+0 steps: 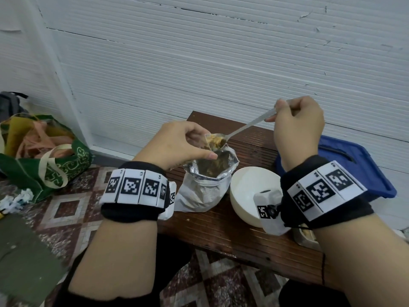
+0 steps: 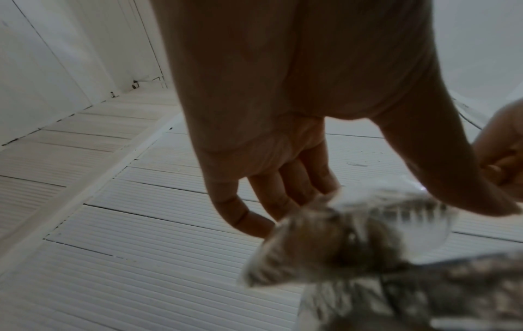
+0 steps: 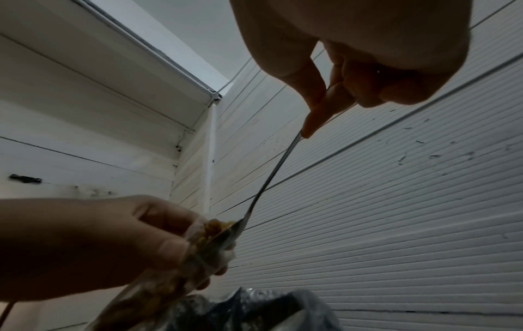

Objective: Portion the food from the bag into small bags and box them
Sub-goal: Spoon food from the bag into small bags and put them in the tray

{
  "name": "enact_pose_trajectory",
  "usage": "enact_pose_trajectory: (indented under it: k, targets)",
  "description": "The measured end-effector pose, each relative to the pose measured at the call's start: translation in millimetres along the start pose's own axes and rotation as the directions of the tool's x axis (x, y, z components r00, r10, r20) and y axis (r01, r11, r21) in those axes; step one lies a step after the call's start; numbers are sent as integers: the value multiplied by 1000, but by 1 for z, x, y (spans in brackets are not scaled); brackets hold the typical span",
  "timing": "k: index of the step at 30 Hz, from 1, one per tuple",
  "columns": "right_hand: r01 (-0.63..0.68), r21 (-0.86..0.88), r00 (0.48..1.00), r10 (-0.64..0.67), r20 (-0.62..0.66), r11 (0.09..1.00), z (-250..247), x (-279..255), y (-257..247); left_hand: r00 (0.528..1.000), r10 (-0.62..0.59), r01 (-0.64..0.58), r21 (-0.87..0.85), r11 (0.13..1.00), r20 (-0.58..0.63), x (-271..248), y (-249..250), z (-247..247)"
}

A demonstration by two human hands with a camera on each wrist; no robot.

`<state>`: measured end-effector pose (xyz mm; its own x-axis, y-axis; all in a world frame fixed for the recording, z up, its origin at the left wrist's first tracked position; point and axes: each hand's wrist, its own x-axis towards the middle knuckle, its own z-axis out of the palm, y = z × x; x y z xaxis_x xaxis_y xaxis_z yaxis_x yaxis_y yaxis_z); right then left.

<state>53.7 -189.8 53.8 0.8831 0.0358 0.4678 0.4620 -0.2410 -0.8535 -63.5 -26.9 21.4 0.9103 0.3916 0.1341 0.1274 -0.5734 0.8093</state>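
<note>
A silver foil food bag (image 1: 205,187) stands open on the brown wooden table (image 1: 232,235), dark food inside. Just above its mouth my left hand (image 1: 181,145) pinches a small clear bag (image 1: 210,141) open; in the left wrist view that small bag (image 2: 353,235) is blurred below the fingers (image 2: 249,219). My right hand (image 1: 296,122) grips the handle of a metal spoon (image 1: 247,126), whose bowl, loaded with yellowish food (image 1: 218,139), is at the small bag's mouth. The right wrist view shows the spoon (image 3: 271,177) tipping food (image 3: 215,226) into the small bag (image 3: 181,275).
A white bowl (image 1: 250,191) sits right of the foil bag. A blue plastic box (image 1: 345,169) lies at the table's far right. A metal tray corner (image 1: 307,238) shows under my right wrist. A green tote bag (image 1: 44,160) stands on the tiled floor, left. White ribbed wall behind.
</note>
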Motion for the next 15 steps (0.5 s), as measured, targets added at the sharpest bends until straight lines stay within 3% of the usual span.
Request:
enact_pose_trajectory:
  k: [5,8,12,15]
  targets:
    - [218,80,972,-224,66,973,3,-21,-15,1000,0,-2,-53,999,-27,0,-1,5]
    - [288,148,954,-296,35,946,0,-24,-16,998,-13,8,-71,997,-60,1,-3,4]
    - [302,204,951,-280,-130,931,-11,-18,-13,995,-28,19,-90,996,-93,1,-7,-3]
    - [226,179,962,-191,-196,957,-16,-14,-3,991,-28,11,-134,991,-131,0,-8,-9]
